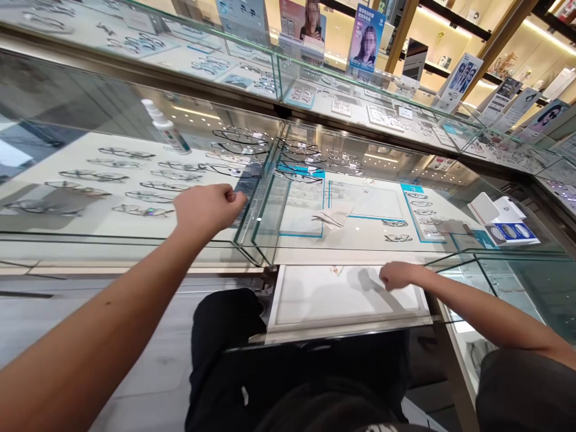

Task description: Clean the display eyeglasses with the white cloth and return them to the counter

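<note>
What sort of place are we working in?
Most likely an eyewear shop: rows of spectacles lie inside glass display cases, and advertising cards with people's portraits stand farther back.

Glass counters (450, 174), warmly lit shelves (454, 21)

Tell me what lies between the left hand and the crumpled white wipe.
In the head view, between the left hand and wipe: adjoining glass edges, then part of a blue-edged panel under glass.

A short dark sleeve (524, 390) and black trousers (220, 336) are worn.
</note>
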`<state>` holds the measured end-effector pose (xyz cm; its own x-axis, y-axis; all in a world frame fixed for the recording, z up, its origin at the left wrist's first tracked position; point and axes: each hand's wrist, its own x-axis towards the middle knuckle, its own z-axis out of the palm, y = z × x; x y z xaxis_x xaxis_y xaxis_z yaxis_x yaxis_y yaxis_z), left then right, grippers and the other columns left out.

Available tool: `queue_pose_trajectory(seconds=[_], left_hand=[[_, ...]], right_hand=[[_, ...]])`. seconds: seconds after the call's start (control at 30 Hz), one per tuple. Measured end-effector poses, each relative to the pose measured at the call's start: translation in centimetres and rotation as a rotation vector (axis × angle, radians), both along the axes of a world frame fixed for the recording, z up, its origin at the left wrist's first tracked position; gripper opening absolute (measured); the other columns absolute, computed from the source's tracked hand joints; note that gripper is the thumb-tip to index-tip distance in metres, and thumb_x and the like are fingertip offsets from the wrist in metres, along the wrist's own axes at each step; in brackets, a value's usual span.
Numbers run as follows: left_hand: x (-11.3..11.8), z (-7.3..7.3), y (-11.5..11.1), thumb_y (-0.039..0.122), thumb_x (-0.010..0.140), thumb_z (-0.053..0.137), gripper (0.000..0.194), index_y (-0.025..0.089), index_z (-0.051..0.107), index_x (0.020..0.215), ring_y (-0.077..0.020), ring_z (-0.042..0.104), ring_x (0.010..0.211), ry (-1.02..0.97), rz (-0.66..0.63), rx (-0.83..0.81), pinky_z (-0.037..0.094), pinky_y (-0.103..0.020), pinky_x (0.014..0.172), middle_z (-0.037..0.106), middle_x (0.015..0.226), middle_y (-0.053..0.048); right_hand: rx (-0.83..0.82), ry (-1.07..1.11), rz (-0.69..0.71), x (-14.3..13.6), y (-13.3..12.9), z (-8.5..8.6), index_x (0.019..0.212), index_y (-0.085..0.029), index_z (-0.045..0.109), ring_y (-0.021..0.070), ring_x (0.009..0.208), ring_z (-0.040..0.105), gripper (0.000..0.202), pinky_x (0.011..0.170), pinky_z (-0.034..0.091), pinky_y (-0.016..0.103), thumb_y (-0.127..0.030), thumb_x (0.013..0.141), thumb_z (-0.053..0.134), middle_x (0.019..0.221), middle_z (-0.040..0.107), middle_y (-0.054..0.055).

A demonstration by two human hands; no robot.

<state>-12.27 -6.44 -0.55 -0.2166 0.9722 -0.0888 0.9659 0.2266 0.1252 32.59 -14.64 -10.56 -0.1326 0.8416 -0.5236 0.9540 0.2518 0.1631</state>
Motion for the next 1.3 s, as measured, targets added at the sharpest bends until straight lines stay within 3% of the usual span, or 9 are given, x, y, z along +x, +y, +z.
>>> queue_pose_trajectory(seconds=[0.1, 0.17, 0.27, 0.37, 0.47, 0.57, 0.7, 1.07, 1.3], left_hand=[[-0.1, -0.4, 0.1, 0.045, 0.088, 0.046, 0.026, 0.022, 0.057, 0.082, -0.0319, 0.065, 0.089, -0.064, -0.001, 0.042, 0.034, -0.036, 0.066, 0.07, 0.085, -0.012], [-0.1, -0.8, 0.2, 0.041, 0.086, 0.051, 0.02, 0.023, 0.058, 0.086, -0.0319, 0.066, 0.089, -0.1, 0.006, 0.103, 0.033, -0.036, 0.066, 0.071, 0.087, -0.012], [-0.2, -1.4, 0.4, 0.037, 0.084, 0.053, 0.018, 0.024, 0.062, 0.091, -0.0321, 0.067, 0.094, -0.123, -0.002, 0.202, 0.036, -0.036, 0.067, 0.073, 0.096, -0.011], [-0.4, -2.0, 0.5, 0.035, 0.084, 0.053, 0.02, 0.024, 0.066, 0.094, -0.0317, 0.068, 0.097, -0.13, -0.019, 0.276, 0.039, -0.036, 0.068, 0.074, 0.104, -0.012], [-0.4, -2.3, 0.6, 0.033, 0.085, 0.053, 0.02, 0.023, 0.067, 0.095, -0.0312, 0.068, 0.097, -0.134, -0.026, 0.314, 0.038, -0.035, 0.068, 0.074, 0.105, -0.012], [-0.3, -2.6, 0.7, 0.032, 0.087, 0.055, 0.016, 0.022, 0.066, 0.092, -0.0303, 0.069, 0.096, -0.143, -0.027, 0.319, 0.036, -0.034, 0.066, 0.074, 0.103, -0.012], [-0.3, -3.1, 0.8, 0.03, 0.089, 0.055, 0.016, 0.021, 0.069, 0.091, -0.028, 0.069, 0.093, -0.123, -0.016, 0.36, 0.033, -0.033, 0.063, 0.075, 0.103, -0.01], [-0.1, -3.9, 1.0, 0.029, 0.092, 0.054, 0.022, 0.02, 0.074, 0.093, -0.0248, 0.069, 0.088, -0.098, -0.074, 0.457, 0.031, -0.032, 0.059, 0.076, 0.102, -0.008], [-0.2, -4.0, 1.2, 0.029, 0.089, 0.056, 0.019, 0.02, 0.072, 0.089, -0.0231, 0.068, 0.085, -0.097, -0.123, 0.504, 0.031, -0.031, 0.059, 0.073, 0.102, -0.008]], right_hand=[[-0.034, 0.054, 0.106, -1.9, -0.6, 0.7, 0.129, -0.021, 0.069, 0.0243, 0.114, 0.069, 0.036, 0.097, 0.061, 0.043, -0.045, 0.102, 0.066, 0.135, 0.068, 0.009], [-0.048, 0.091, 0.17, -3.1, 0.8, 2.5, 0.12, -0.024, 0.075, 0.0243, 0.109, 0.069, 0.034, 0.089, 0.058, 0.037, -0.05, 0.1, 0.065, 0.127, 0.073, 0.007], [0.001, 0.172, 0.296, -5.3, 6.3, 7.1, 0.104, -0.031, 0.081, 0.025, 0.1, 0.069, 0.038, 0.083, 0.05, 0.035, -0.06, 0.1, 0.057, 0.111, 0.077, 0.004], [0.305, 0.193, 0.336, -7.7, 13.8, 11.9, 0.106, -0.025, 0.081, 0.0283, 0.105, 0.065, 0.042, 0.088, 0.046, 0.038, -0.053, 0.104, 0.05, 0.107, 0.074, 0.006], [0.541, 0.196, 0.354, -9.5, 19.5, 14.3, 0.111, -0.018, 0.08, 0.0309, 0.116, 0.058, 0.034, 0.094, 0.045, 0.04, -0.041, 0.103, 0.057, 0.117, 0.071, 0.01], [0.536, 0.156, 0.33, -10.3, 22.3, 14.1, 0.112, -0.015, 0.079, 0.0315, 0.122, 0.055, 0.026, 0.101, 0.044, 0.042, -0.032, 0.099, 0.064, 0.126, 0.072, 0.011], [0.494, 0.115, 0.286, -10.5, 23.7, 12.6, 0.11, -0.016, 0.079, 0.0321, 0.122, 0.056, 0.023, 0.103, 0.045, 0.043, -0.023, 0.093, 0.065, 0.126, 0.075, 0.012], [0.529, 0.111, 0.173, -11.1, 25.6, 10.7, 0.102, -0.017, 0.081, 0.0317, 0.119, 0.058, 0.02, 0.104, 0.043, 0.044, -0.02, 0.092, 0.064, 0.12, 0.077, 0.014], [0.581, 0.103, 0.087, -12.0, 25.4, 10.2, 0.096, -0.01, 0.081, 0.034, 0.114, 0.061, 0.026, 0.102, 0.045, 0.046, -0.01, 0.09, 0.055, 0.108, 0.077, 0.021]])
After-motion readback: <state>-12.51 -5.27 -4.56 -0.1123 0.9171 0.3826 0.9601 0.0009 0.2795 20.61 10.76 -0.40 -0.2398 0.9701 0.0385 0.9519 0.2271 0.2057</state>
